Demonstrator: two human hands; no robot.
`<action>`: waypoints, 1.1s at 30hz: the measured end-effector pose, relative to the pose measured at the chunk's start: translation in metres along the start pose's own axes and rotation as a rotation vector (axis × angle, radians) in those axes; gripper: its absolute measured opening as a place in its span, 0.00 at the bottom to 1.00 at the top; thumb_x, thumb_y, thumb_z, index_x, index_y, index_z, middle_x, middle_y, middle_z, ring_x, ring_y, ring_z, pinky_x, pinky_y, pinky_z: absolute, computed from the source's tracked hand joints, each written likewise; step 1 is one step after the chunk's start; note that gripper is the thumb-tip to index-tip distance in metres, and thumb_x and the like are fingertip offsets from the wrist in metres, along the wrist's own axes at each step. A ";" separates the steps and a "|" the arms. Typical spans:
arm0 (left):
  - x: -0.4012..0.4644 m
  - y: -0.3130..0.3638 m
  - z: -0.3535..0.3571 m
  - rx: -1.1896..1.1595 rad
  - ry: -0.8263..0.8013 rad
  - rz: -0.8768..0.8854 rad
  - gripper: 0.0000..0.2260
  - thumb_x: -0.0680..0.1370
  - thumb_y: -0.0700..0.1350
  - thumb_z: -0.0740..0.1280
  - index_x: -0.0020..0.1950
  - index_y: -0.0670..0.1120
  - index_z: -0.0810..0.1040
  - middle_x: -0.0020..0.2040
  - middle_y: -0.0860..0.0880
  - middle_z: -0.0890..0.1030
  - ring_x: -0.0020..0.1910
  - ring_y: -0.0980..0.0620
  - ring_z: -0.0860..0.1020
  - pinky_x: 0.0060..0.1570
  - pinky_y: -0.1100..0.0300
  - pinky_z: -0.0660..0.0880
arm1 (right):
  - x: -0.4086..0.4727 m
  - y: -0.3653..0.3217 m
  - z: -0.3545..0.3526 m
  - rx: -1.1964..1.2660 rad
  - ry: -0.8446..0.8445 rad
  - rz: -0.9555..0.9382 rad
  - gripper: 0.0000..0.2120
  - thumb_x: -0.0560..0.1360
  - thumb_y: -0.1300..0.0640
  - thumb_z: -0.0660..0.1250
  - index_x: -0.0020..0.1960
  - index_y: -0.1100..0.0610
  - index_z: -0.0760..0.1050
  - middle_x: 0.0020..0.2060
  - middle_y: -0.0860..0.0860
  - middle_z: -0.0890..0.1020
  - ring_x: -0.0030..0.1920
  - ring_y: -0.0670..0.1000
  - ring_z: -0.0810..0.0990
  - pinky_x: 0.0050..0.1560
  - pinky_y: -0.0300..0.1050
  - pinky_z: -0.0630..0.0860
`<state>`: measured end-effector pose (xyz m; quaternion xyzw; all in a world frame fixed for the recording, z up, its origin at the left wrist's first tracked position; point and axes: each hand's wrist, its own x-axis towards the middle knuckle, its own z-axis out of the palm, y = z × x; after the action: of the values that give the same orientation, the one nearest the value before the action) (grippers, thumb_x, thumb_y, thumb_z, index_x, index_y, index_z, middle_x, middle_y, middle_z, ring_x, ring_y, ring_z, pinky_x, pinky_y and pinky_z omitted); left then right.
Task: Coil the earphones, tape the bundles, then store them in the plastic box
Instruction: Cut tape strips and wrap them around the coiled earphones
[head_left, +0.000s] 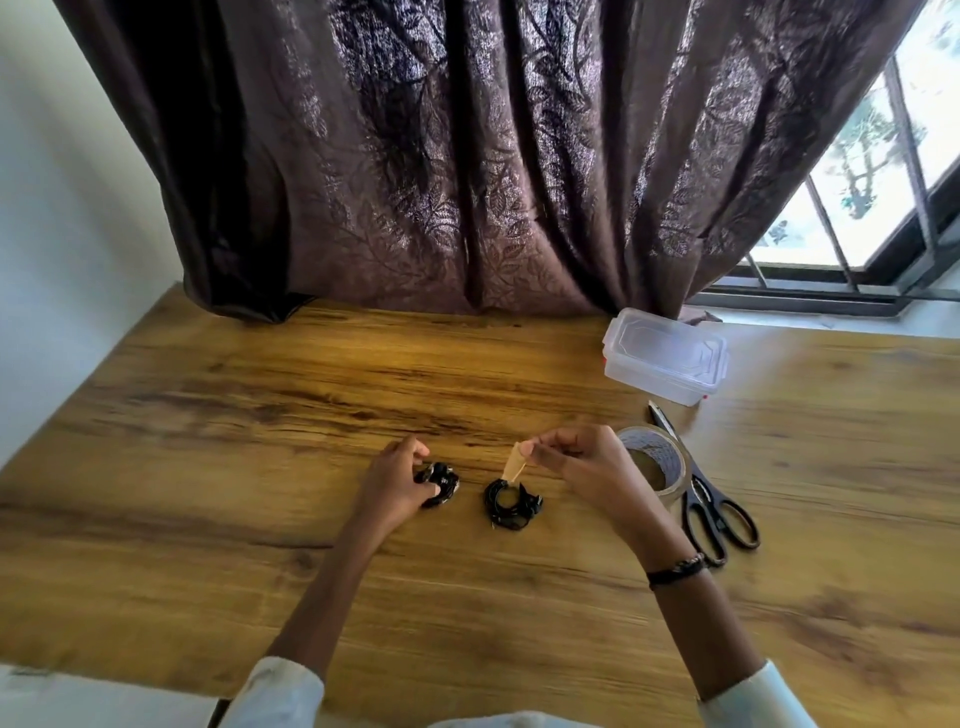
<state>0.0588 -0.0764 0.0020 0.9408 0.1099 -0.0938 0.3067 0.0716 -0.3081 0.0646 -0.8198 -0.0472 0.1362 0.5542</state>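
Two coils lie mid-desk: the left hand (396, 480) grips one coil (440, 484). The right hand (582, 465) pinches a tape strip (515, 464) stuck to the other coil (511, 505) just below. The box (665, 355) sits shut near the far edge.

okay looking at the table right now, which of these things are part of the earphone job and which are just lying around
Part of the job: left earphone bundle gripped by the left hand; middle earphone bundle; tape strip pinched by the right hand; tape roll; scissors; plastic box, lid on.

Just there: curtain; window; bracelet.
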 end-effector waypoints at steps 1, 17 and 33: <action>0.001 0.000 0.001 0.004 -0.008 -0.008 0.20 0.72 0.42 0.73 0.62 0.45 0.72 0.61 0.46 0.77 0.58 0.49 0.77 0.56 0.53 0.75 | 0.000 0.000 0.000 -0.004 -0.002 -0.002 0.06 0.74 0.55 0.72 0.48 0.56 0.84 0.42 0.49 0.86 0.47 0.51 0.83 0.50 0.46 0.79; -0.009 0.010 -0.008 0.188 0.187 0.240 0.14 0.78 0.48 0.65 0.62 0.48 0.73 0.63 0.52 0.73 0.61 0.51 0.74 0.51 0.63 0.71 | 0.000 0.005 0.002 0.047 -0.020 0.013 0.04 0.74 0.54 0.72 0.46 0.53 0.85 0.40 0.48 0.86 0.45 0.49 0.84 0.44 0.37 0.76; 0.019 0.044 -0.018 0.605 -0.409 0.615 0.12 0.76 0.36 0.66 0.56 0.48 0.80 0.57 0.52 0.77 0.58 0.55 0.73 0.46 0.67 0.64 | -0.009 0.003 -0.006 0.072 -0.003 0.001 0.04 0.75 0.55 0.71 0.44 0.52 0.84 0.41 0.51 0.86 0.48 0.54 0.83 0.49 0.46 0.78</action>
<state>0.0904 -0.0975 0.0366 0.9389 -0.2684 -0.2100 0.0479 0.0639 -0.3164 0.0653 -0.7991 -0.0427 0.1392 0.5833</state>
